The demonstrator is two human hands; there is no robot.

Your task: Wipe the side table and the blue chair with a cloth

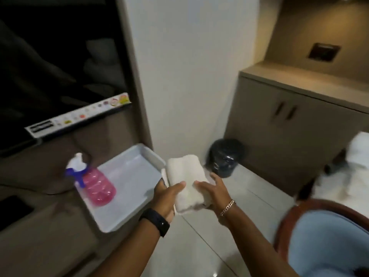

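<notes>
Cloth (185, 180), white, folded into a thick pad: held between my two hands over the tiled floor (199, 246), just right of the tray. My left hand (166, 198) grips its left edge, thumb across the top and fingers curled beneath; black band (154, 221) on that wrist. My right hand (216, 193) closes on its right edge, thumb on top, fingers wrapped under; chain bracelet (227, 207) on that wrist.

Tray (127, 176), pale grey, shallow-rimmed: on the brown surface (40, 236) at my left, its near corner hanging past the edge.

Spray bottle (93, 180), pink body, blue trigger, white nozzle: lying on its side in the tray's left part.

Blue chair (327, 242), light blue seat, dark reddish wood rim: near right corner, well apart from the cloth.

Bin (225, 156), small, dark, glossy liner: on the floor beyond the cloth, at the foot of the white wall (189, 76).

Cabinet (289, 120), tan, two doors with dark handles: far right.

Screen (50, 66), dark, with a sticker strip along its lower edge: far left.
</notes>
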